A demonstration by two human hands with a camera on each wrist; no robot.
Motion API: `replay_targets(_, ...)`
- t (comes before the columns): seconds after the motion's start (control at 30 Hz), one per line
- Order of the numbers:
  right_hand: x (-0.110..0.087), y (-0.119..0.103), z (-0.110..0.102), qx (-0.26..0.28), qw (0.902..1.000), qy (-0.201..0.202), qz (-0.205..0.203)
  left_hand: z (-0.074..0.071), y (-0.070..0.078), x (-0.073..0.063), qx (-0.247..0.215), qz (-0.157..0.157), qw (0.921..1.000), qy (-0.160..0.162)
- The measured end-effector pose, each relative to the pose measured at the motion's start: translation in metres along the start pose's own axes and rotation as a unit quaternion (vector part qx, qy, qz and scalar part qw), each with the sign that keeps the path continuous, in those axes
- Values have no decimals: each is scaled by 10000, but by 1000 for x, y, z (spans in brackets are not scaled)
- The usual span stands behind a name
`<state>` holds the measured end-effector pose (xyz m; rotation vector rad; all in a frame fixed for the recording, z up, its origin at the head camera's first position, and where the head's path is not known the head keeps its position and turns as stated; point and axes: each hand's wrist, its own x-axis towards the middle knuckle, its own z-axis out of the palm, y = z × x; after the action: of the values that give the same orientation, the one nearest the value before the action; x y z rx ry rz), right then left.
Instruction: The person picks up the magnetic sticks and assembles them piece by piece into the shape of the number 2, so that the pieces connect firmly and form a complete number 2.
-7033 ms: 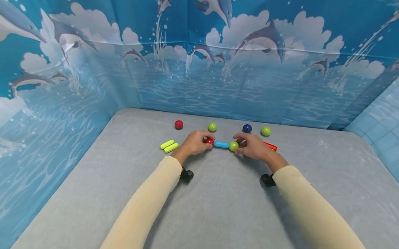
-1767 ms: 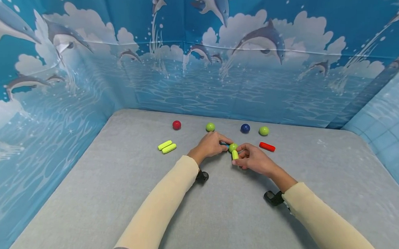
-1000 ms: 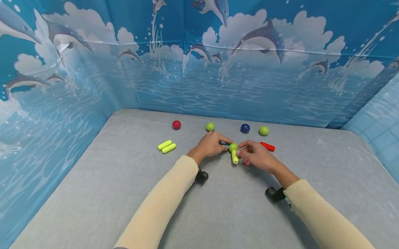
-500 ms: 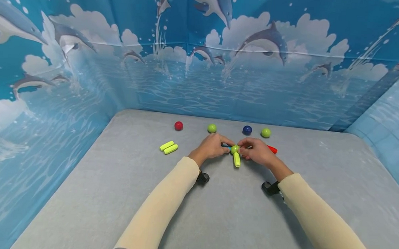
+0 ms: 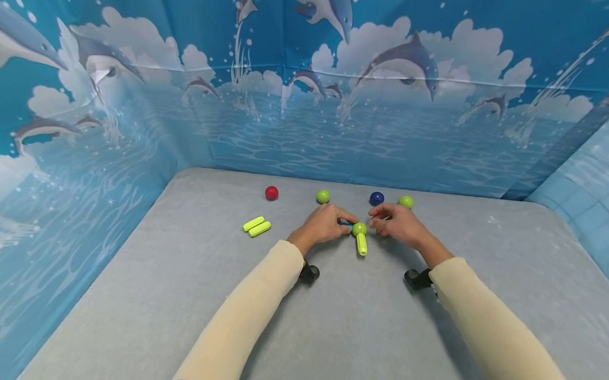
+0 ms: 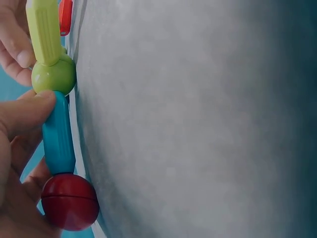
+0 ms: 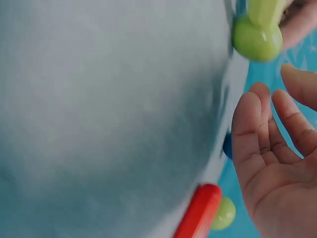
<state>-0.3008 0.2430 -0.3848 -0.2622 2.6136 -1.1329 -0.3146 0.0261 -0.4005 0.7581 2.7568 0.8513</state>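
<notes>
My left hand pinches a blue stick between thumb and fingers. A red ball sits at the stick's near end in the left wrist view; in the head view the hand hides it. At the other end is a lime-green ball, with a yellow-green stick joined to it and pointing toward me. Just right of that ball, my right hand hovers with loosely bent fingers and nothing in its grasp. The right wrist view shows a gap between its fingertips and the green ball.
Along the back of the grey table stand a red ball, a green ball, a dark blue ball and another green ball. Two yellow-green sticks lie at left. A red stick lies beyond my right hand.
My left hand has gone from the red ball to the blue stick. My right hand brought the yellow-green stick against the green ball, let go and drew back to the right.
</notes>
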Motion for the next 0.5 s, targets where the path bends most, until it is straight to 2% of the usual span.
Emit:
replay_targets(0.13, 5, 1, -14, -454, 9985, 303, 16, 0, 0, -2, -68, 77, 9999, 32)
replay_targets(0.27, 12, 4, -27, -1001, 9927, 679, 35, -1, 0, -2, -79, 99, 9999, 75)
replay_targets(0.4, 16, 11, -35, -1417, 9847, 1012, 65, -1, 1, -3, -45, 58, 9999, 94)
replay_targets(0.5, 18, 21, -42, -1780, 9760, 1230, 240, 0, 1, -3, -70, 24, 9999, 76)
